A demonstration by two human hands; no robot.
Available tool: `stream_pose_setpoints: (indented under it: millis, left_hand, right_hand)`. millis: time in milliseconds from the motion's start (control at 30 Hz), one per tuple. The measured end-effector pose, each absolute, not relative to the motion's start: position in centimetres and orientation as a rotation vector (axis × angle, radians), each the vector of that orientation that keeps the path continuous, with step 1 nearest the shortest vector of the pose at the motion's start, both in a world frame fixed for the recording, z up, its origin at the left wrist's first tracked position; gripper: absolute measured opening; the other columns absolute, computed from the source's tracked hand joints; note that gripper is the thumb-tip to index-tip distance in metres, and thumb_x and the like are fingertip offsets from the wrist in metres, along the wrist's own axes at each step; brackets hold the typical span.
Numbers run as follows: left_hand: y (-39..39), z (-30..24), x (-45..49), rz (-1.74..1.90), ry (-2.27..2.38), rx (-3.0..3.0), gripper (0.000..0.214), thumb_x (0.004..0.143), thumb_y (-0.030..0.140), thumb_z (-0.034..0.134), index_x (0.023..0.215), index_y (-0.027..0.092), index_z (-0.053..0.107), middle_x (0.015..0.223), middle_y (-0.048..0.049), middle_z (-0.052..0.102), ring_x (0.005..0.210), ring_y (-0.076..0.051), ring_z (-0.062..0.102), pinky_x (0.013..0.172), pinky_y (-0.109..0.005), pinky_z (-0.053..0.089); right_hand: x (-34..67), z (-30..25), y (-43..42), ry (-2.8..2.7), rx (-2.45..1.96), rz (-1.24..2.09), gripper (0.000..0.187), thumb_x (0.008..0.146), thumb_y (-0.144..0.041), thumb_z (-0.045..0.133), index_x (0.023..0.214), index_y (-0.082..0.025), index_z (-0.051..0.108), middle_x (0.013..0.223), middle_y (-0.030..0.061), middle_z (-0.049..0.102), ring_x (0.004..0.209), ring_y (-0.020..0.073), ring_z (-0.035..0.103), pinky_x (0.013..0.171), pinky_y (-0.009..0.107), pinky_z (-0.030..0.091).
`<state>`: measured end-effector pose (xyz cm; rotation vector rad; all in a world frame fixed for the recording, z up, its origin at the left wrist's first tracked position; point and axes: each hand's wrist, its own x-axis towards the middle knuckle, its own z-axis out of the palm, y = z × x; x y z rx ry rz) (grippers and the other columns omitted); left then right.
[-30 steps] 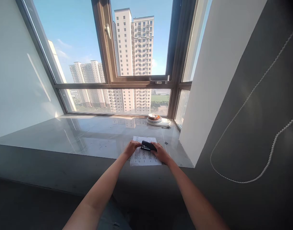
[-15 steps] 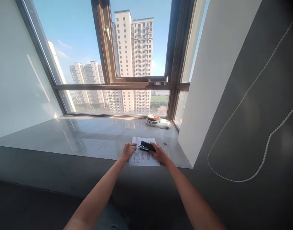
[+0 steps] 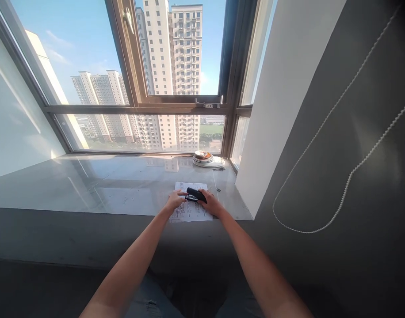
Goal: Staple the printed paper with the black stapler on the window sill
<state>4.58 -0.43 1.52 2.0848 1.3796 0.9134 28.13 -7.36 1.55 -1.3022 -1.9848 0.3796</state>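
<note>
A black stapler is in my hands above printed sheets of paper on the windowsill, its top arm raised away from its base. My right hand wraps round the stapler's rear end. At the front end, my left hand has thumb and fingers against the stapler, seemingly pinching its tip. Fine detail between the left fingertips is too small to make out. Just right of the paper lies a small strip of staples.
A stack of plates stands at the back right of the sill, with small dark metal pieces beside it. A window frame rises behind. At right, a beaded cord hangs before the dark wall.
My left hand has come closer to the stapler; the thin metal part that stretched from its fingers to the stapler no longer shows sticking out. The view has shifted slightly right and down.
</note>
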Motion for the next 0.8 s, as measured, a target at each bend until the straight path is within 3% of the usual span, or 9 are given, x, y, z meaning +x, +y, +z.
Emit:
stream_pose_setpoints:
  millis: [100, 200, 367, 500, 633, 800]
  left_hand:
    - [-1.2, 1.5, 4.3, 0.869, 1.751, 2.115, 0.038, 0.086, 0.035, 0.067, 0.118, 0.018, 0.076, 0.146, -0.0208, 0.056, 0.138, -0.042, 0.048, 0.112, -0.054, 0.038]
    - [-1.5, 1.3, 3.6, 0.837, 1.979, 2.185, 0.043, 0.091, 0.036, 0.062, 0.128, 0.014, 0.069, 0.139, -0.0260, 0.056, 0.135, -0.043, 0.047, 0.110, -0.057, 0.038]
    - [-0.4, 1.2, 1.4, 0.702, 1.825, 2.245, 0.036, 0.096, 0.021, 0.046, 0.125, 0.015, 0.067, 0.117, -0.0211, 0.064, 0.113, -0.034, 0.060, 0.094, -0.044, 0.048]
    - [0.5, 1.4, -0.4, 0.939, 1.666, 2.132, 0.032, 0.098, 0.019, 0.041, 0.114, 0.019, 0.069, 0.116, -0.0151, 0.067, 0.107, -0.029, 0.064, 0.094, -0.039, 0.049]
    - [0.4, 1.7, -1.2, 1.204, 1.545, 1.935, 0.032, 0.098, 0.022, 0.040, 0.107, 0.019, 0.071, 0.117, -0.0115, 0.069, 0.106, -0.025, 0.065, 0.092, -0.035, 0.051]
    - [0.1, 1.8, -1.0, 1.167, 1.482, 1.850, 0.031, 0.096, 0.020, 0.045, 0.107, 0.016, 0.074, 0.110, -0.0106, 0.074, 0.099, -0.024, 0.067, 0.089, -0.034, 0.052]
  right_hand:
    - [27.8, 1.6, -7.4, -2.017, -1.298, 0.400, 0.053, 0.092, -0.033, 0.069, 0.142, -0.026, 0.051, 0.122, 0.0100, 0.065, 0.107, 0.0249, 0.062, 0.094, 0.037, 0.049]
    - [27.7, 1.7, -7.4, -2.051, -1.286, 0.377, 0.053, 0.092, -0.035, 0.069, 0.141, -0.026, 0.053, 0.120, 0.0099, 0.066, 0.105, 0.0252, 0.062, 0.096, 0.039, 0.048]
    - [28.7, 1.5, -7.2, -1.845, -1.363, 0.262, 0.038, 0.092, -0.024, 0.058, 0.131, -0.026, 0.061, 0.118, 0.0094, 0.066, 0.113, 0.0274, 0.059, 0.099, 0.041, 0.047]
    - [30.1, 0.5, -6.5, -1.443, -1.531, 0.211, 0.042, 0.092, -0.027, 0.049, 0.132, -0.021, 0.059, 0.121, 0.0139, 0.065, 0.118, 0.0335, 0.054, 0.098, 0.047, 0.048]
    - [31.1, -0.3, -5.8, -1.292, -1.595, 0.192, 0.041, 0.088, -0.028, 0.049, 0.126, -0.021, 0.063, 0.122, 0.0156, 0.066, 0.120, 0.0361, 0.054, 0.101, 0.049, 0.046]
    - [31.0, -0.1, -5.9, -1.375, -1.713, 0.323, 0.043, 0.084, -0.031, 0.053, 0.125, -0.027, 0.066, 0.114, 0.0102, 0.069, 0.115, 0.0342, 0.059, 0.106, 0.053, 0.041]
